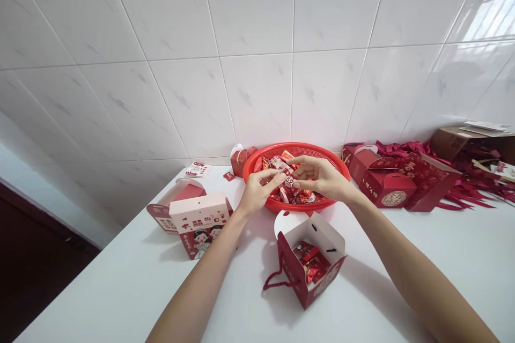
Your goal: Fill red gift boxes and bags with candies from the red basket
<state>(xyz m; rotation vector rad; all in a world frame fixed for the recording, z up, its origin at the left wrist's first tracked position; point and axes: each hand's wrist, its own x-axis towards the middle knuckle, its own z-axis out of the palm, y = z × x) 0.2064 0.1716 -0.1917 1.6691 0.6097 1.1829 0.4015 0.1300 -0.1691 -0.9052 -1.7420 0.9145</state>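
Observation:
A red plastic basket point(341, 174) full of red-wrapped sweets point(308, 196) stands near the wall. Over it, my left hand point(260, 188) is closed, thumb and fingertips pressed together; anything in the pinch is too small to name. Close beside it, my right hand point(322, 176) is above the sweets with curved, parted fingers, and I see nothing held in it. In front of the basket stands an open red box point(295, 273) with white inner flaps, a red cord handle and red packets inside.
Two boxes, one pink and white point(201, 220) and one behind it point(173, 211), stand at the left. Closed red boxes point(388, 185), magenta ribbons point(462, 190) and a cardboard box point(454, 142) line the right. A tiled wall point(261, 96) rises behind the white table point(132, 273).

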